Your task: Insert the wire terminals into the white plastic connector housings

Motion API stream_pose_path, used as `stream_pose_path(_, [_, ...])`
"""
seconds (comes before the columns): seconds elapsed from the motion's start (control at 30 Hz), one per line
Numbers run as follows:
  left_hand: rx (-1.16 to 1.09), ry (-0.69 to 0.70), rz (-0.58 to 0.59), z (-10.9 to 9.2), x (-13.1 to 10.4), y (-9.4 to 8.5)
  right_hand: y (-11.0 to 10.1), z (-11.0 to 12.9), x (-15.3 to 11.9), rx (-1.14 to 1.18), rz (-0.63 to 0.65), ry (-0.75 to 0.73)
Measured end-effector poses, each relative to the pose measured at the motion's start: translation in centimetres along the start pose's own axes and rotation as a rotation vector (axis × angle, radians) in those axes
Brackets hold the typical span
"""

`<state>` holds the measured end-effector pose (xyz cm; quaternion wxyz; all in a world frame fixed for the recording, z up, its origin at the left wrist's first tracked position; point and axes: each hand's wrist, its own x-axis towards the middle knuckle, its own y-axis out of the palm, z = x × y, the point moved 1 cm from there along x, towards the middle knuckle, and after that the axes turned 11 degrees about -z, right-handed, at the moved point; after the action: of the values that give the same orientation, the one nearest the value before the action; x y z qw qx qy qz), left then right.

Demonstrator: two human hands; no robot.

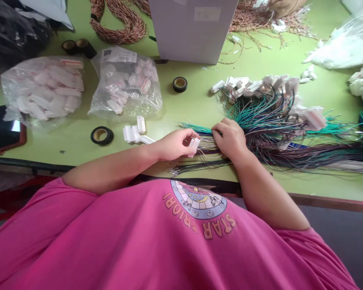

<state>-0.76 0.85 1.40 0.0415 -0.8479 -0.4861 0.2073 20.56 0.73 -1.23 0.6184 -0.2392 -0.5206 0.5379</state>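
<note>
Between the thumb and fingers of my left hand [179, 145] is a white connector housing [193, 147], held close to the wire ends. My right hand [229, 139] rests on the wire bundle [260, 121], its fingers curled down over the green, white and dark wires; exactly which wire they pinch is hidden. Loose wire ends with metal terminals [173, 171] lie below my left hand, by the table's near edge. To the left of that hand sit several loose white housings [132, 133]. More white housings [254, 86] are fixed to wires at the bundle's far side.
Two clear bags of housings [45, 90] [127, 82] lie at the left, beside a phone [9, 128]. Black tape rolls [102, 136] [179, 84] rest on the green table [169, 108]. A grey box [193, 32] stands at the back, with twisted brown wires [121, 28] beside it.
</note>
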Motion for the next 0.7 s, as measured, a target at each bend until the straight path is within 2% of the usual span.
stream_pose_path(0.13, [-0.116,-0.03,0.017,0.1,0.0,0.2,-0.3,0.0,0.0,0.077,-0.11,0.052])
stream_pose_path(0.23, [-0.193,-0.06,0.02,0.2,0.1,0.3,-0.4,-0.2,-0.1,0.079,-0.098,0.141])
stream_pose_path(0.3, [-0.24,-0.09,0.025,0.1,0.1,0.4,-0.9,-0.1,-0.2,0.121,-0.101,0.149])
stream_pose_path(0.37, [-0.308,-0.13,0.026,0.0,0.1,0.5,-1.6,0.4,-0.2,0.2,-0.12,0.087])
stream_pose_path(0.43, [-0.383,-0.171,0.024,-0.1,0.1,0.5,-2.4,1.1,-0.3,0.285,-0.122,-0.04])
stream_pose_path(0.57, [-0.465,-0.198,0.056,0.0,0.2,0.5,-3.3,2.7,-0.8,0.34,-0.06,-0.288])
stream_pose_path(0.63, [-0.473,-0.197,0.056,0.0,0.3,0.5,-3.4,2.8,-0.9,0.292,-0.038,-0.302])
stream_pose_path(0.7, [-0.468,-0.206,0.034,0.0,0.2,0.5,-3.8,2.4,-0.9,0.257,-0.048,-0.243])
